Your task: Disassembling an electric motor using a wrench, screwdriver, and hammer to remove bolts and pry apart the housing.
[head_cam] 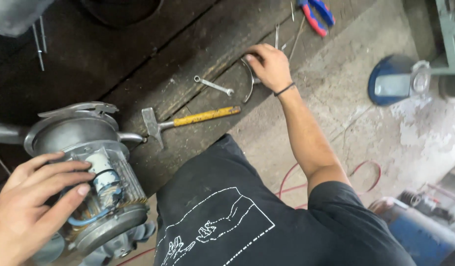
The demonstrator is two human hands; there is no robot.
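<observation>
Head view looks down on a dark, scarred wooden bench (138, 54) that meets a pale, stained concrete floor (345, 108) on the far side from the motor (92, 177). Taking the motor as the landmark: it sits at the near-left edge of the bench, a grey metal housing with a domed end cap, open along its flank so that a white cylinder, blue wires and copper windings show inside.

The left hand (33, 207) lies on the motor's open side, fingers spread and flat against the white cylinder and the casing; it presses rather than grips, with nothing closed in it.

Right of the motor, just beyond its spout-like stub, lies a hammer (188, 120) with a yellow handle, head toward the motor. Further right and up lies a small spanner (213, 85). Beyond that, well apart from the motor, the right hand (269, 64) rests knuckles up on the bench edge, fingers curled down onto a curved metal ring (249, 81); whether it actually clasps the ring cannot be told. A black band circles that wrist.

Past the right hand lie thin rods and red-and-blue pliers (317, 14). On the floor far right of the motor stands a blue round casing (392, 79); a red cable (365, 170) loops near the person's black shirt, which hides the bench's near corner.
</observation>
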